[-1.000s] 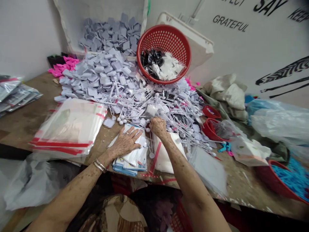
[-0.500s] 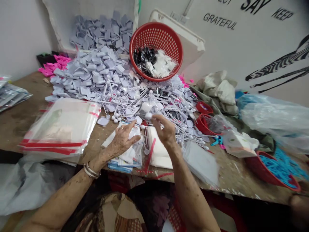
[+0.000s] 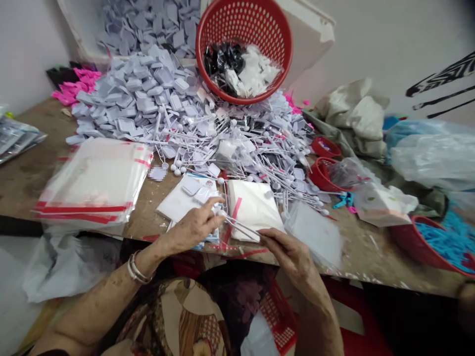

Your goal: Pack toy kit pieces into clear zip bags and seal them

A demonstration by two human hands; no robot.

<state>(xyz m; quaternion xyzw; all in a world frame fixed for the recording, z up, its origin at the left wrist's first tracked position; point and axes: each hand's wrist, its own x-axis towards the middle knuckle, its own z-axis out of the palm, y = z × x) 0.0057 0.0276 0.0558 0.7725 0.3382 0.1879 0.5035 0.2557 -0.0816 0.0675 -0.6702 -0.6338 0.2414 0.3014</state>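
Thin white ball-tipped sticks [image 3: 243, 226] stretch between my two hands above the front of the table. My right hand [image 3: 287, 249] pinches their right ends between thumb and fingers. At the ball ends, my left hand [image 3: 200, 222] closes its thumb and index finger around them. Beneath the left hand lie printed white cards [image 3: 174, 200] with a pale grey-white plastic piece [image 3: 191, 187] on top. A stack of white sheets or bags [image 3: 256, 200] sits under the sticks. Behind the hands spreads a heap of sticks and pale flat plastic pieces [image 3: 148, 99].
A red basket [image 3: 256, 24] with black and white packets rests on the heap. Clear bags with red strips [image 3: 96, 178] lie left. Clear sleeves [image 3: 315, 235], small red baskets [image 3: 322, 173] and a red basket of blue pieces [image 3: 408, 242] are at right.
My right hand has come from the heap's edge down and right, and the sticks now span both hands. The left hand has moved slightly right and down and closed in. The view has tilted lower.
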